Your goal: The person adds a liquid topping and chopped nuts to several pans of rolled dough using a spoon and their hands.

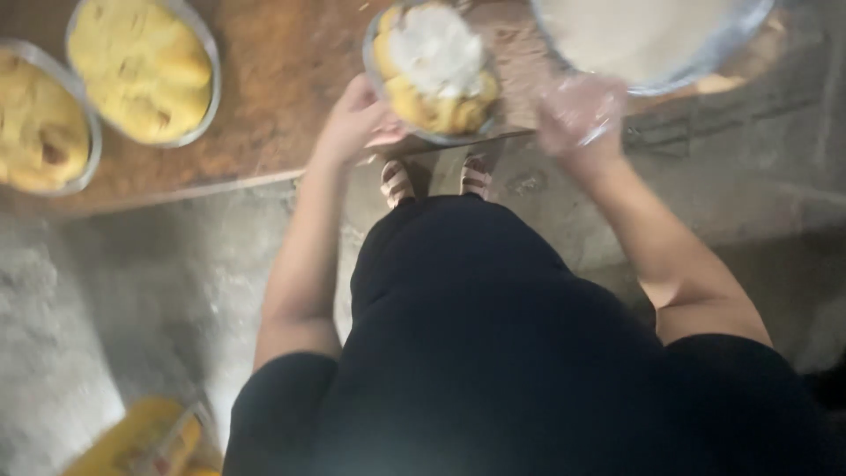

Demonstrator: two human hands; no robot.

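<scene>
We are looking down at a round clear bowl (432, 75) of yellow dough pieces topped with a white, floury heap, sitting at the near edge of a brown wooden table (282, 79), at about twelve o'clock in the view. Our left hand (357, 119) is curling around the bowl's rim at its seven o'clock side, fingers bent and touching the glass. Our right hand (577, 115) (it is wearing a thin clear plastic glove) is hovering just beside the bowl at its four o'clock; we cannot tell whether those blurred fingers are spread or closed. A large clear bowl of white powder (648, 40) is sitting at one o'clock, just above the gloved hand. Two round bowls of yellow dough (141, 66) (40, 123) are resting at ten o'clock, well apart from both hands.
</scene>
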